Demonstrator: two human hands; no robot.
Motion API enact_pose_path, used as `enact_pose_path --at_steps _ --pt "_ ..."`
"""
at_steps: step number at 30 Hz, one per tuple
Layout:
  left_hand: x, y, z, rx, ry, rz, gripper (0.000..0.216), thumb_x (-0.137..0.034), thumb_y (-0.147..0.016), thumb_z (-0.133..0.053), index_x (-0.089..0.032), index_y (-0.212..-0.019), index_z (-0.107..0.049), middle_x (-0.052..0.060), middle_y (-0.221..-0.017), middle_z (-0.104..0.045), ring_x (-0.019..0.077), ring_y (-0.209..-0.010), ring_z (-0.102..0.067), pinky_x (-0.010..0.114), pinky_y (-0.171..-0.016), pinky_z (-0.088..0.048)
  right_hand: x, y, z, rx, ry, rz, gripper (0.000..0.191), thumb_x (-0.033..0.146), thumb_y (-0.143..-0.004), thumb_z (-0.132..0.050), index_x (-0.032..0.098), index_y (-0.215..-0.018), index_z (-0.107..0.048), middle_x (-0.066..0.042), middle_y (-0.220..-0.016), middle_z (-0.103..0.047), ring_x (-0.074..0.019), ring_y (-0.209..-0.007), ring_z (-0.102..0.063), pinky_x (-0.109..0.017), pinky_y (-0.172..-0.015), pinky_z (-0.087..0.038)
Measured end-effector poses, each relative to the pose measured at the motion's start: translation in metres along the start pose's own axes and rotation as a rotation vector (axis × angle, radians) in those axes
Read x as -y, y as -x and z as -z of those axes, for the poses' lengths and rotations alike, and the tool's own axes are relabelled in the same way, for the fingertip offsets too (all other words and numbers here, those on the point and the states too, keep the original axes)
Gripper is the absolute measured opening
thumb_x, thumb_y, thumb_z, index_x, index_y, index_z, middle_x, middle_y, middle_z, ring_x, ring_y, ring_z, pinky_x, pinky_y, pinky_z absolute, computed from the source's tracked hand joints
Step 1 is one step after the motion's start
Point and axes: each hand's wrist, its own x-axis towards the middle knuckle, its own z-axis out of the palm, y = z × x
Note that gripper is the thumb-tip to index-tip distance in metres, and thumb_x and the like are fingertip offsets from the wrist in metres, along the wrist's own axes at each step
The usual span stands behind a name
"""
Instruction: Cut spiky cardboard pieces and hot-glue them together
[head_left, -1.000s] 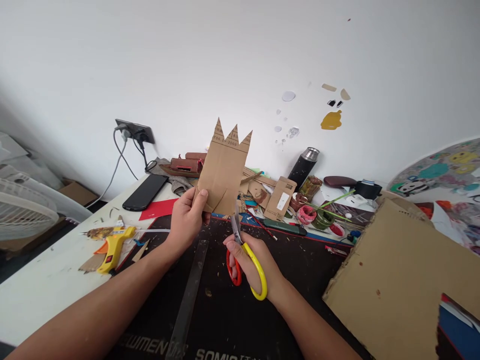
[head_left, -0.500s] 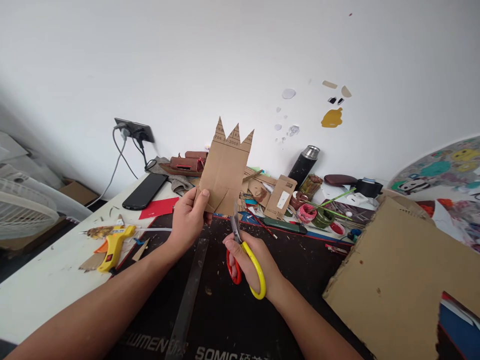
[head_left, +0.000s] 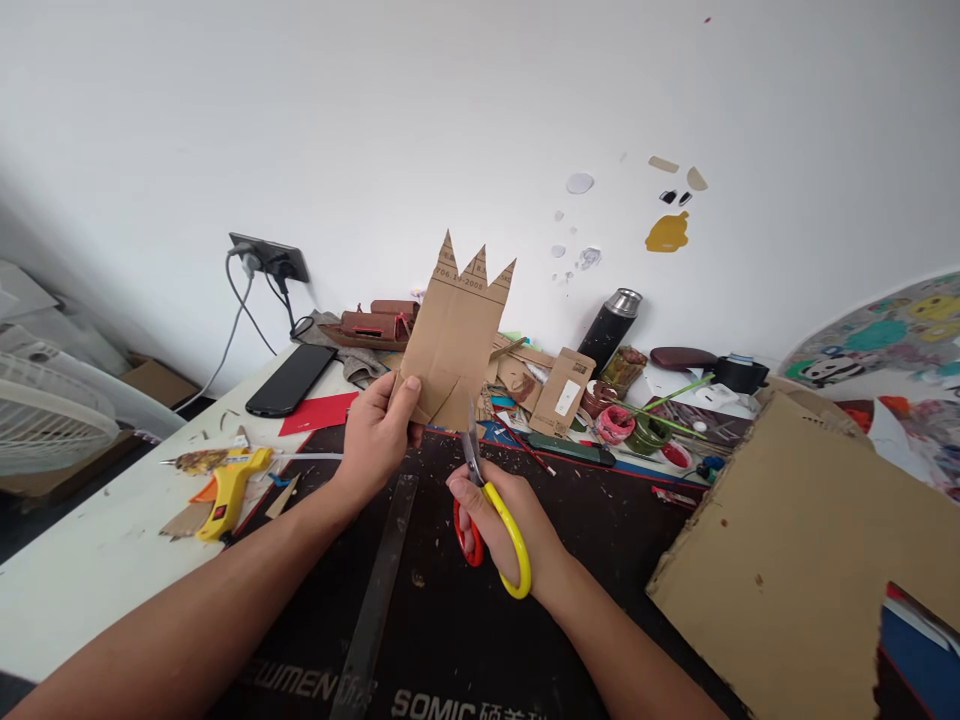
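My left hand grips the lower left corner of a brown cardboard piece, thumb on the front face. Three pointed teeth are cut along its top edge, with printed numbers just below them. The piece is held up above the dark mat, leaning slightly to the right. My right hand is closed around the scissors, which have one yellow and one red handle loop. Their blades point upward, the tips at the cardboard's lower right corner; whether they touch it I cannot tell.
A steel ruler lies on the dark mat. To the left are a yellow glue gun, a phone and red paper. Paint jars, a thermos and scraps line the back. A large cardboard sheet stands at right.
The top of the cardboard piece has tipped slightly to the right. Both hands keep nearly the same place and the same hold.
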Motion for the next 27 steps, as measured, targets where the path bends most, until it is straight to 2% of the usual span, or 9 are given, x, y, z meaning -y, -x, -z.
enact_pose_path --at_steps 9,17,27 --pt "-0.0006 0.0004 -0.0001 0.007 -0.002 -0.003 0.044 -0.049 -0.098 -0.067 -0.024 -0.066 -0.049 -0.004 -0.046 -0.051 0.0117 -0.037 -0.047 0.023 -0.039 -0.035 0.0027 0.0008 0.0006 0.002 0.022 -0.01 0.047 0.07 -0.103 -0.057 0.023 -0.1 -0.063 0.004 -0.06 -0.062 -0.0146 -0.046 -0.061 -0.024 -0.051 -0.049" --pt "-0.0012 -0.0007 0.0 0.017 0.028 0.037 0.044 -0.052 -0.095 -0.071 -0.024 -0.066 -0.051 -0.004 -0.046 -0.051 0.0116 -0.035 -0.048 0.022 -0.037 -0.035 0.0056 0.0011 0.0002 0.001 0.052 -0.031 0.048 0.071 -0.102 -0.058 0.024 -0.096 -0.062 0.004 -0.059 -0.061 -0.0154 -0.045 -0.061 -0.025 -0.048 -0.049" --pt "-0.0002 -0.0014 0.0005 0.044 0.035 0.087 0.046 -0.057 -0.093 -0.071 -0.024 -0.069 -0.052 -0.004 -0.048 -0.052 0.0125 -0.036 -0.051 0.022 -0.035 -0.037 0.0057 0.0015 0.0004 -0.004 0.075 -0.033 0.046 0.069 -0.103 -0.058 0.024 -0.097 -0.063 0.004 -0.058 -0.062 -0.0158 -0.047 -0.063 -0.025 -0.053 -0.049"
